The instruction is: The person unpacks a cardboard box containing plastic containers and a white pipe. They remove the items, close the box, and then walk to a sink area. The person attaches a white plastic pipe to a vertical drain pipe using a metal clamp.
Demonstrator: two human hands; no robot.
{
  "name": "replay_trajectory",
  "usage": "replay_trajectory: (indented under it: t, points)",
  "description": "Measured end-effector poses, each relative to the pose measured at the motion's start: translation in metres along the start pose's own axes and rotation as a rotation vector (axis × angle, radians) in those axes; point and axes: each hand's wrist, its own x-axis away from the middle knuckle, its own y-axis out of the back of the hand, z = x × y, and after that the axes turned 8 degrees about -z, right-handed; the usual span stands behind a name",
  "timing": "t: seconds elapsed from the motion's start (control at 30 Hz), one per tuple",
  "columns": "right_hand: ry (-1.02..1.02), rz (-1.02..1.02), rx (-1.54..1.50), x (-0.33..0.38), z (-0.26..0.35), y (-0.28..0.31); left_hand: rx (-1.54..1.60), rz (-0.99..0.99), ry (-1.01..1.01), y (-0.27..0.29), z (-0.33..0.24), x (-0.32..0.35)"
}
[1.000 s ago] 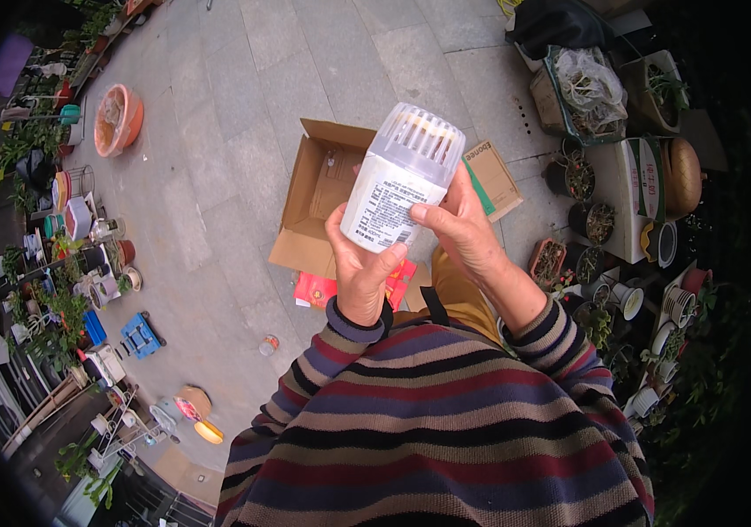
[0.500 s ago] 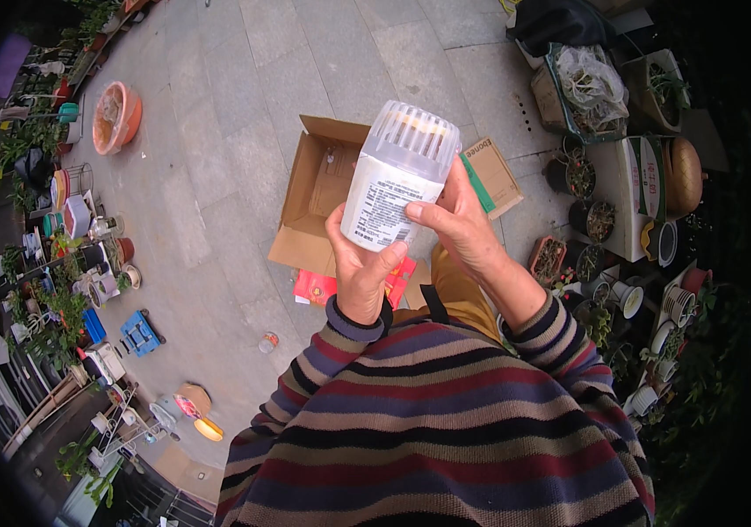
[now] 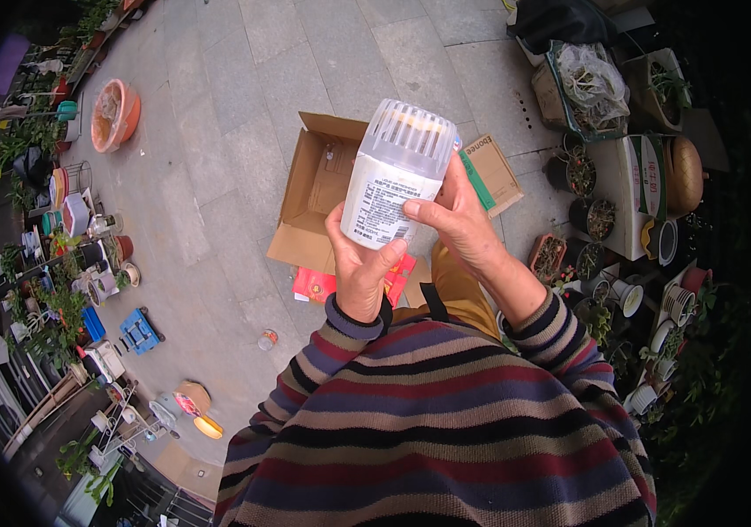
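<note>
Plastic canister (image 3: 396,180), white w/ slatted clear cap, held up at chest height over open cardboard box (image 3: 318,198): I see left hand (image 3: 360,272) gripping its base, right hand (image 3: 454,220) pinching the side, label turned toward me, prob. for reading.

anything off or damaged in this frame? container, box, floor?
Nothing stands out. The white slotted-top container looks intact, held upright between the left hand and right hand. The cardboard box lies open on the paving, flaps spread, no spill visible. A small round object lies loose nearby.
</note>
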Motion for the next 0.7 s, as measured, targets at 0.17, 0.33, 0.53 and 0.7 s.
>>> replay_trajectory:
  t: [0.17, 0.33, 0.53, 0.7]
  points:
    - [-0.002, 0.005, 0.018, -0.001, 0.003, -0.002, -0.006, -0.002, 0.007, 0.002, 0.001, -0.001]
    - [0.028, 0.004, 0.043, -0.003, 0.001, -0.001, -0.004, 0.001, 0.017, 0.002, 0.002, -0.003]
    - [0.022, 0.006, 0.047, -0.006, -0.003, 0.001, 0.002, -0.013, 0.024, 0.003, 0.004, -0.005]
    - [-0.035, -0.004, 0.025, -0.009, -0.009, 0.005, -0.004, -0.035, 0.039, 0.008, 0.01, -0.009]
